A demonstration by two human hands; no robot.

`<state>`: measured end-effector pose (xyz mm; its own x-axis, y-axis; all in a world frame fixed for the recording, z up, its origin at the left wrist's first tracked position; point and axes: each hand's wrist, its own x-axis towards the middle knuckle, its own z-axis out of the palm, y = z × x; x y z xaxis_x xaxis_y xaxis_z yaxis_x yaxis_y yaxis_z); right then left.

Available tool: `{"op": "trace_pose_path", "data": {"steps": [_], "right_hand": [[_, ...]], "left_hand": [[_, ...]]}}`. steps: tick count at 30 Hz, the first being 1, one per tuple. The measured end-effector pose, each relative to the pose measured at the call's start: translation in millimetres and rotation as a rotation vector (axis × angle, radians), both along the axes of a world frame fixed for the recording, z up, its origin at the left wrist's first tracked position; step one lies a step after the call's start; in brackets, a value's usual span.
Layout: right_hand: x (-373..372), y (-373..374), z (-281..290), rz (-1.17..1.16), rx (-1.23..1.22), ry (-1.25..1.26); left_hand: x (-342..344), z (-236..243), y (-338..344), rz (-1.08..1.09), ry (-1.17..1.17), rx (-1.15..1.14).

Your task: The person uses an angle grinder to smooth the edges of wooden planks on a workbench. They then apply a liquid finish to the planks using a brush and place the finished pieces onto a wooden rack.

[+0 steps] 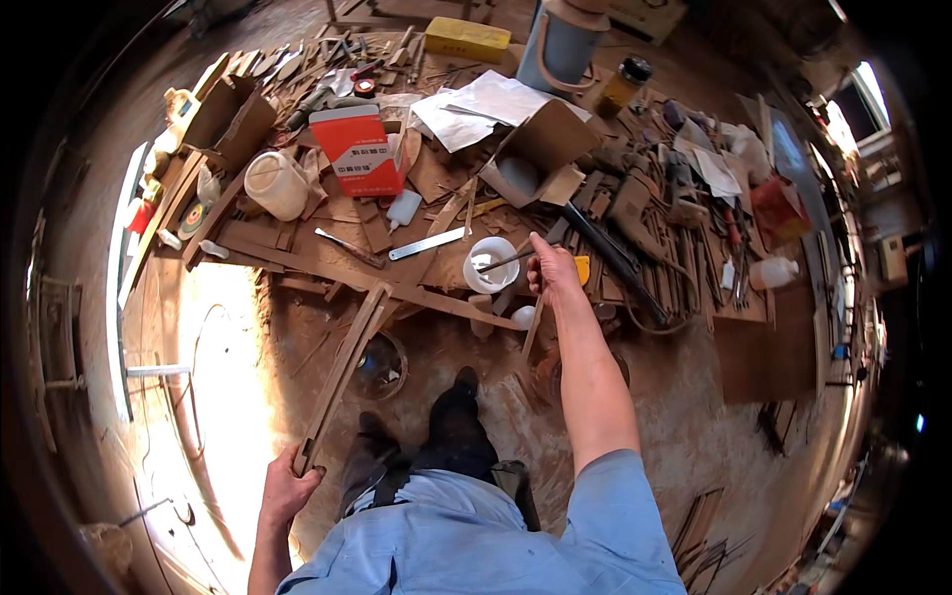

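My left hand [288,488], low on the left, is closed round the near end of a long brown wooden strip [342,377]. The strip slants away from me, and its far end lies at the workbench edge. My right hand [552,270] reaches out to the bench and pinches a thin dark stick [506,262]. The stick's other end dips into a small white cup [470,262]; its tip is too small to make out. A metal ruler [426,244] and a slim brush-like tool [347,248] lie left of the cup.
The cluttered bench holds a red and white box [357,154], a white jug [278,186], an open cardboard box [550,139], a blue container [560,50], and a dark-lidded jar [625,84]. Several tools crowd its right side. A round container [382,365] stands below the bench edge.
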<state>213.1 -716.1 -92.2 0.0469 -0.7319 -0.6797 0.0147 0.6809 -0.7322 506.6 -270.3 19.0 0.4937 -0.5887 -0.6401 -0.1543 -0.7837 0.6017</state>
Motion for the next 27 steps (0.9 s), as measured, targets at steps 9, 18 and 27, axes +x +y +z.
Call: {"op": "trace_pose_path", "data": {"steps": [9,18,27], "right_hand": [[-4.1,-3.6,12.3,0.255,-0.278,0.025],[-11.1,19.2,-3.1,0.525,-0.642,0.18],[-31.5,-13.2,1.8,0.203,-0.107,-0.087]], "left_hand": [[-59.2,9.6,2.8,0.076,-0.105,-0.035],[-96.2,31.9,-23.6,0.136,-0.044,-0.165],[-115.1,57.6,-63.2,0.23,0.107,-0.11]]}}
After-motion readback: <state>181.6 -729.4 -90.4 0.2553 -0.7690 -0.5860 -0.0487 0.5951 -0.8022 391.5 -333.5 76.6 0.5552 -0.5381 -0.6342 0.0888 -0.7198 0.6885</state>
